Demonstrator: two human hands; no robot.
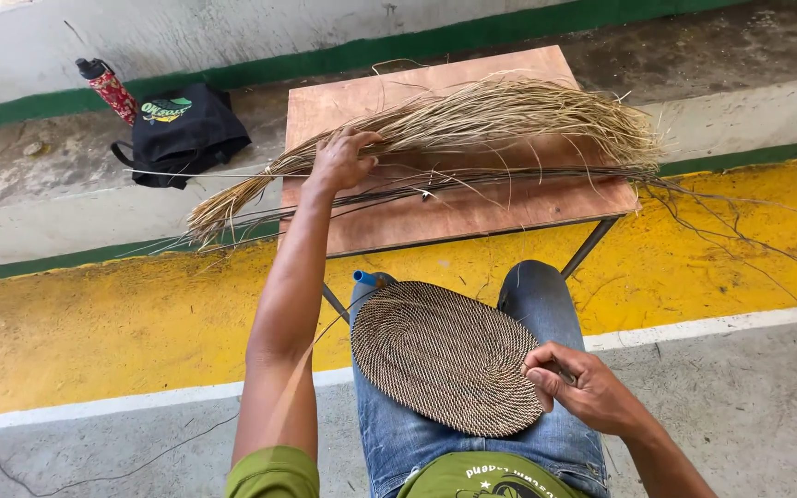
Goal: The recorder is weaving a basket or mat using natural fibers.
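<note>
The left hand (341,159) is reaching far across to the bundle of straw fibres (472,124) on the small wooden table (472,207), fingers curled loosely over it, while the right hand (578,383) is pinching the near-right edge of the oval woven mat (440,355) resting on the lap, best kept steady.

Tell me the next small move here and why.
Probably draw one strand out of the straw bundle: the left hand rests on it on the wooden table, while the right hand pinches the edge of the woven oval mat.
</note>
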